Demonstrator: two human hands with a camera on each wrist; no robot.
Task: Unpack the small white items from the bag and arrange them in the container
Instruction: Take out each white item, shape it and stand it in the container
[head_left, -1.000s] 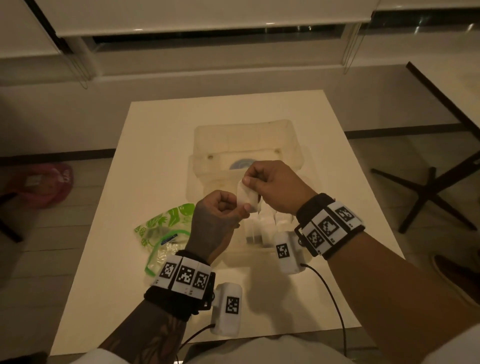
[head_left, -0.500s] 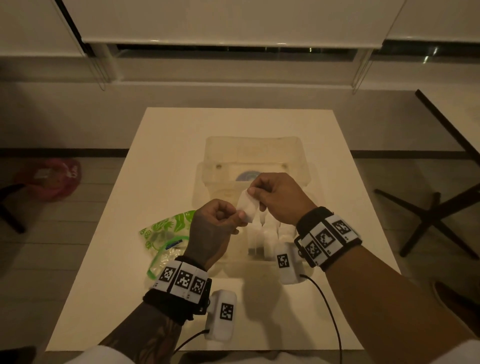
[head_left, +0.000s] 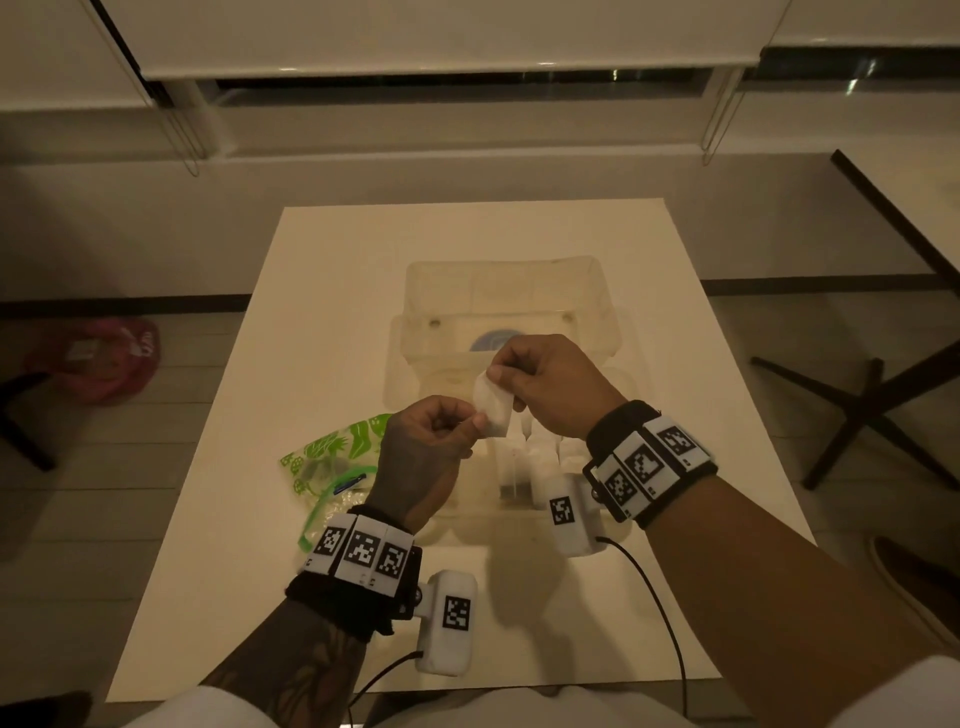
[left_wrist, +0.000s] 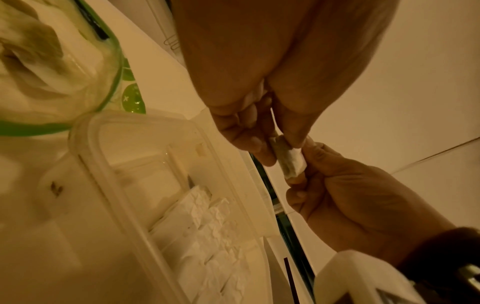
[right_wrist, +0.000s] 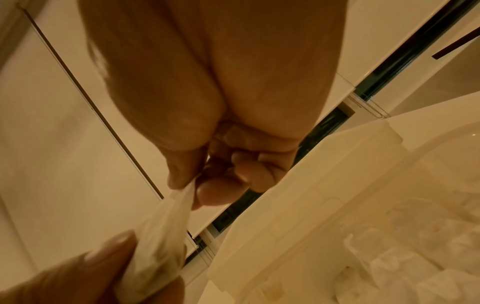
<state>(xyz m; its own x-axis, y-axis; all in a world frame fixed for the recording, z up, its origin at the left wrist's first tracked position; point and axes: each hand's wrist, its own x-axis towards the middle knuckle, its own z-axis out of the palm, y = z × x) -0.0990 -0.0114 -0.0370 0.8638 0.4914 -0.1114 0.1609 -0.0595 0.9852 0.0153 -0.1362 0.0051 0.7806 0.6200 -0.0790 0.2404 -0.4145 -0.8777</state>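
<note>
STEP: I'm holding one white sachet (head_left: 492, 411) above the container (head_left: 602, 291), left hand (head_left: 423, 457) and right hand (head_left: 550, 387) both pinching it | NEXT: I'm judging it needs lowering beside the row (6 o'clock end) | bag (head_left: 332, 457) lying at 9 o'clock on the table (head_left: 332, 270)

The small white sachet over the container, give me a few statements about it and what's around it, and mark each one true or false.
1. Both hands pinch the small white sachet. True: the left hand holds its lower end, the right hand its upper end.
2. The sachet lies flat on the table. False: it is held in the air above the clear container.
3. White sachets already sit in the container. True: a row shows in the left wrist view.
4. The green-patterned bag lies to the right of the container. False: it lies to its left.
5. The bag is empty. False: pale items still show inside it.
</note>
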